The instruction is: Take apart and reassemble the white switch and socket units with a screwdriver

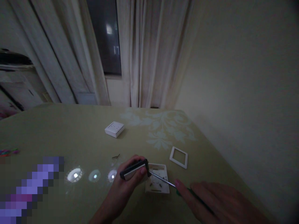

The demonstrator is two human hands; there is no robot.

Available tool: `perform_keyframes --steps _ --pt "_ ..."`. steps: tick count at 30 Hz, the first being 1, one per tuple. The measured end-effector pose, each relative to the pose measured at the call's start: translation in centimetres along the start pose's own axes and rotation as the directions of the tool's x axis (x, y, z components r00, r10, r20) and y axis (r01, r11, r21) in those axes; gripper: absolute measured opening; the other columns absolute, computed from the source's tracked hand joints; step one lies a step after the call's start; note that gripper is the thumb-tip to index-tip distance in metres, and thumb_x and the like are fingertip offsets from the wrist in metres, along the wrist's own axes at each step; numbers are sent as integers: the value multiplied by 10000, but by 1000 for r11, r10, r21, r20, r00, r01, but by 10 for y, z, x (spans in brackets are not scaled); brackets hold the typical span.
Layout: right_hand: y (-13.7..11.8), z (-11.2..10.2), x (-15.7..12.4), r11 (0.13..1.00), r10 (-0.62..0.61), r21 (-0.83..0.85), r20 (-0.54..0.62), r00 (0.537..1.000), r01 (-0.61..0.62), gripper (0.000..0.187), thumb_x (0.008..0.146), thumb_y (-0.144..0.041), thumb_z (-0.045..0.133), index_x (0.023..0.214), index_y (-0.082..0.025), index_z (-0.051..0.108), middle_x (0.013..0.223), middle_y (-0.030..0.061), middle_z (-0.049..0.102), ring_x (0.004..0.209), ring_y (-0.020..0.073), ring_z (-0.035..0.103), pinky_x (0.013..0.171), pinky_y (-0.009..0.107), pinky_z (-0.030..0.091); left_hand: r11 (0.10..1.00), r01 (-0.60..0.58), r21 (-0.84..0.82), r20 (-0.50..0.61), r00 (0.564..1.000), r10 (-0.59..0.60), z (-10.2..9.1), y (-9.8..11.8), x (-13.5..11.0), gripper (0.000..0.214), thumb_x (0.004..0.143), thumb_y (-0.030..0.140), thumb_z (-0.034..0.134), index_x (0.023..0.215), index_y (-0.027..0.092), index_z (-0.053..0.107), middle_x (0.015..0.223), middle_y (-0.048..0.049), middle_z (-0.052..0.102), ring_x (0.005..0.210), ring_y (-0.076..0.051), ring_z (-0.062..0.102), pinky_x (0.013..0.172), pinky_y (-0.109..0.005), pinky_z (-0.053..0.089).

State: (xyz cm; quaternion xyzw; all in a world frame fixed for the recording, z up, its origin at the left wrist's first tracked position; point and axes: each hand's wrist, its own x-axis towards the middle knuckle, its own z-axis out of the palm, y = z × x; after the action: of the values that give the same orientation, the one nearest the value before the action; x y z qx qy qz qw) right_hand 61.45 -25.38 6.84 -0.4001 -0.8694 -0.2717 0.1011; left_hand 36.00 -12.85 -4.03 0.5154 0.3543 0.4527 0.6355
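Note:
My left hand (128, 183) is closed around a wall socket insert (134, 170) with a dark back and a white front, tilted above the table. My right hand (210, 199) grips a screwdriver (162, 179) with a green and black handle. Its metal shaft points left, and the tip meets the side of the socket insert; whether it sits in a screw I cannot tell. Below and behind the shaft lies an open white back box (164, 189), partly hidden by my left hand. A white square frame (178, 165) lies flat to the right of it.
A white socket (114, 129) sits further back on the green table (77, 133). Small screws (116, 156) lie in front of it. A pixelated purple shape (37, 186) covers the lower left. Curtains (154, 56) hang behind, and a wall (245, 93) runs along the right.

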Motion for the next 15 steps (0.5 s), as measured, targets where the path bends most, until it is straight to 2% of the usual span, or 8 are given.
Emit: perform_keyframes --steps 3,6,9,11,15 --pt "16 -8 4 992 -46 121 32 998 42 469 1154 -129 272 1339 -117 704 847 51 778 667 146 701 609 259 550 996 38 -83 62 998 -33 -2 -2 0 335 884 473 902 1110 241 818 1045 -54 828 957 -256 792 826 -295 635" --pt "28 -9 6 982 -51 183 50 997 41 469 1194 -190 246 1351 -114 682 790 28 744 609 127 670 550 264 493 974 108 -198 128 988 -84 0 -4 -1 335 891 445 908 1122 229 800 1000 -52 832 889 -250 817 834 -328 644" --pt "33 -5 4 978 -44 204 48 998 33 401 1192 -191 316 1353 -124 678 766 7 725 572 120 643 526 266 456 929 187 -319 139 979 -150 4 -3 -1 398 822 451 967 1083 209 789 933 -47 828 803 -253 829 773 -337 653" --pt "36 -1 0 977 -42 213 44 998 31 374 1181 -179 355 1346 -132 687 809 22 750 602 121 662 557 263 481 907 216 -361 136 975 -178 4 -2 0 432 775 448 1002 1051 194 788 901 -48 823 787 -256 831 735 -322 650" --pt "43 6 -8 972 -44 233 35 998 35 332 1142 -191 484 1407 -160 680 912 46 785 689 113 685 649 240 527 870 274 -410 223 955 -195 2 0 1 390 800 416 990 1039 181 790 901 -62 814 789 -257 826 753 -350 664"
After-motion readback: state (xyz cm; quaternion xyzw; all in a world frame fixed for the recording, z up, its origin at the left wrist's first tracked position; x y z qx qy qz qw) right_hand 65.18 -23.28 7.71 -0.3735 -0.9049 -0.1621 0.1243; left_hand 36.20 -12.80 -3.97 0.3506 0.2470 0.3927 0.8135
